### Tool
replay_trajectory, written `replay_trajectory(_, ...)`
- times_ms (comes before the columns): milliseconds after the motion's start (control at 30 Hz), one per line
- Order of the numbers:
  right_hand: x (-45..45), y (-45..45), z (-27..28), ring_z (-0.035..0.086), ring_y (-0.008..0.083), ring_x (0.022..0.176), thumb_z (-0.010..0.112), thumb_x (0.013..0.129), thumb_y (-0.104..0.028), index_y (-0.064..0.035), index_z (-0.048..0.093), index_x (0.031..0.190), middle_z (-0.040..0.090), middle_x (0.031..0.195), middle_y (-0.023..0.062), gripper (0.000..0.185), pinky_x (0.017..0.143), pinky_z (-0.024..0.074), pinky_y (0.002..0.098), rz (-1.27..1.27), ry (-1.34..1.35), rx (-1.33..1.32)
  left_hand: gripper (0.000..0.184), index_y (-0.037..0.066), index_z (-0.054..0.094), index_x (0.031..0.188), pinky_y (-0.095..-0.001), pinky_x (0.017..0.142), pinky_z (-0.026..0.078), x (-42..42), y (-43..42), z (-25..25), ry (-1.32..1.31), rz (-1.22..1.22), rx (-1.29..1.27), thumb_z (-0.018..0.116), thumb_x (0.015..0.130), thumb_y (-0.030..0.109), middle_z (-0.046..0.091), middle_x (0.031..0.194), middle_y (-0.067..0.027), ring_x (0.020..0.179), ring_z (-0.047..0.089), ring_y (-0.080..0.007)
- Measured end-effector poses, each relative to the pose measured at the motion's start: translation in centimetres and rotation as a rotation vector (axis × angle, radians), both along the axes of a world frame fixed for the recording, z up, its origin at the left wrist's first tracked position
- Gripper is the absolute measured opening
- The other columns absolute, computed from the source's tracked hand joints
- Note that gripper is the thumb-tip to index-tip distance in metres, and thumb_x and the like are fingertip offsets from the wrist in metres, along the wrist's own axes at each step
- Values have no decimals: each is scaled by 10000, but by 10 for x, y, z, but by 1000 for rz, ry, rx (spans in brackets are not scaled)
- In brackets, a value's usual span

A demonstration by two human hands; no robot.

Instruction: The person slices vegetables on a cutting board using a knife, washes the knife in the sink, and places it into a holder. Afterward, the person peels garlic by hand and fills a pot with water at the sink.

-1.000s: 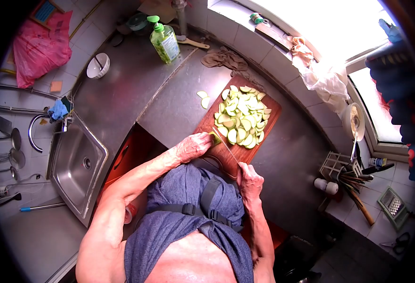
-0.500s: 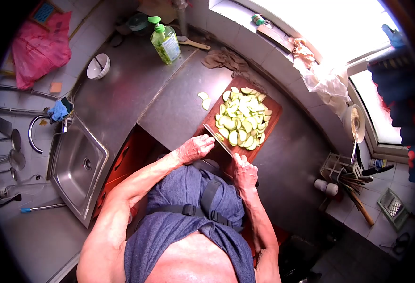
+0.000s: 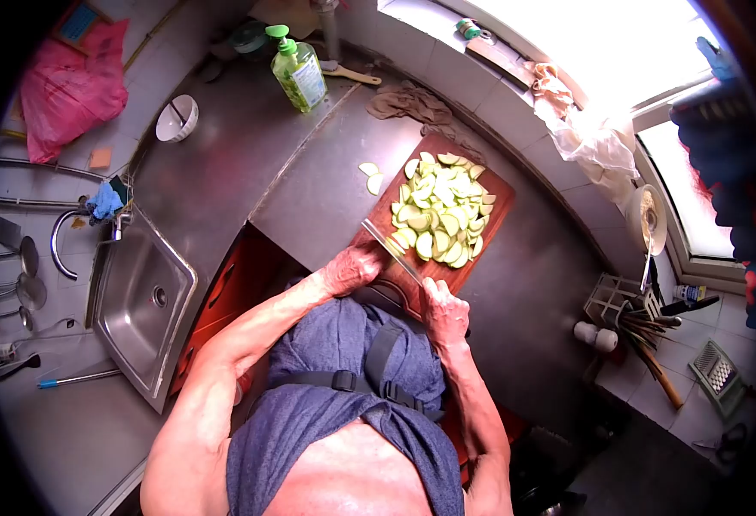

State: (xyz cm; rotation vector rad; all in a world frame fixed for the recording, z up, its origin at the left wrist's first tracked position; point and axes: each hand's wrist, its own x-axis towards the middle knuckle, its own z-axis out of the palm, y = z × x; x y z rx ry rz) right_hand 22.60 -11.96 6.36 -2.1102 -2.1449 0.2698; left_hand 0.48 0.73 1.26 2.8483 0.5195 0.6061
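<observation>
Knife (image 3: 393, 251) clamped in right hand (image 3: 445, 311), nudged nearer left edge of cutting board (image 3: 501, 193), just beside drawn-back, separate left hand (image 3: 352, 268) (hold unclear) and slices (image 3: 443, 211) heaped toward far edge, apparently between cuts.

On my remote feed I am watching daylight flooding through the window (image 3: 601, 52) at upper right. White tiles (image 3: 459, 76) are lining the walls, a grey metal counter (image 3: 524, 322) is running alongside, a steel sink (image 3: 137, 322) is sitting at left, and red cabinets (image 3: 238, 273) are showing below.
</observation>
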Motion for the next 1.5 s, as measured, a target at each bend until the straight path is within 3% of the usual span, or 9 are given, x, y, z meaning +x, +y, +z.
replay_trajectory(333,4,-2,-15,709,301,620,574,941,-110,-143,558,952,643,828,91,38,531,560,422,-19,18,6,259,-11,654,1007,-395,840,562,-3,-3,-10,92,25,-82,628,788,124,628,998,-138,940,650,-287)
replay_trajectory(400,0,0,-16,711,312,635,572,931,-94,-140,560,971,639,829,98,62,539,562,436,-35,-44,-46,251,-6,658,1001,-409,832,563,-3,1,-11,-42,14,-35,636,793,133,633,1001,-142,947,654,-302)
replay_trajectory(533,-1,-1,-6,706,319,633,576,927,-92,-137,555,980,642,820,99,73,544,555,449,-16,88,31,245,-19,655,996,-412,841,567,-7,-1,-9,62,-13,-99,643,801,129,641,1024,-155,965,658,-314)
replay_trajectory(667,8,-2,-20,703,330,631,583,924,-98,-136,556,970,647,795,103,66,540,551,454,-41,23,8,226,-12,648,975,-413,809,569,0,5,-7,-77,24,-28,659,815,146,644,1001,-149,943,661,-315)
replay_trajectory(767,-1,1,-1,706,332,638,558,953,-121,-132,546,960,650,802,108,18,544,552,453,-36,60,-44,184,-4,629,930,-403,790,568,-8,0,-12,84,-7,-117,655,803,126,634,968,-149,910,653,-311)
replay_trajectory(833,-1,-1,-2,712,330,645,548,967,-126,-127,548,961,654,807,110,7,550,557,451,-24,86,-27,189,-10,622,925,-386,789,567,-5,0,-10,17,-30,-161,648,784,112,628,969,-150,904,653,-302)
replay_trajectory(1367,2,-7,-11,712,300,629,557,960,-122,-135,562,929,661,807,100,33,546,560,437,-44,-53,-72,187,-11,646,910,-383,779,556,-1,0,-2,-39,17,-49,643,780,124,612,937,-125,887,646,-279)
replay_trajectory(1467,3,-5,-3,699,341,655,535,964,-132,-136,574,954,664,796,105,40,569,543,472,-49,66,-62,144,8,626,874,-384,775,557,-4,0,-12,-76,-14,-30,620,781,118,602,918,-124,881,646,-279)
replay_trajectory(1500,4,-9,-1,700,339,656,535,962,-135,-137,574,952,664,795,103,40,571,544,470,-27,94,-48,146,11,627,881,-386,781,562,-1,1,-1,1,-15,-152,614,780,116,614,930,-130,893,652,-285)
